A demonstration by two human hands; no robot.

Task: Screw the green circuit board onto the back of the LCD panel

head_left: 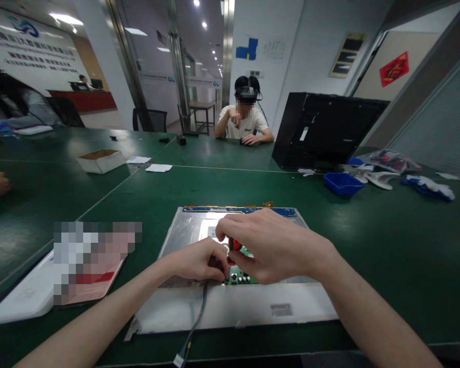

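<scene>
A flat silver display panel (178, 240) lies in front of me, with a blue strip along its far edge and a white band along its near edge. On its middle sits a green circuit board (246, 279), largely hidden by my hands. My right hand (276, 245) is closed around the red and black handle of a screwdriver (234, 244), held over the board. Fingers pinched, my left hand (199, 259) is at the board's left edge; what is between the fingertips is hidden. A dark cable (199, 313) runs from beneath it toward me, ending in a white connector.
At left lie a white object (26, 294) and a pink one (95, 283), partly blurred. Farther off are an open box (101, 161), papers (158, 167), a black monitor (325, 133), a blue tray (343, 184) and gloves (429, 187). A person sits opposite; another is at left.
</scene>
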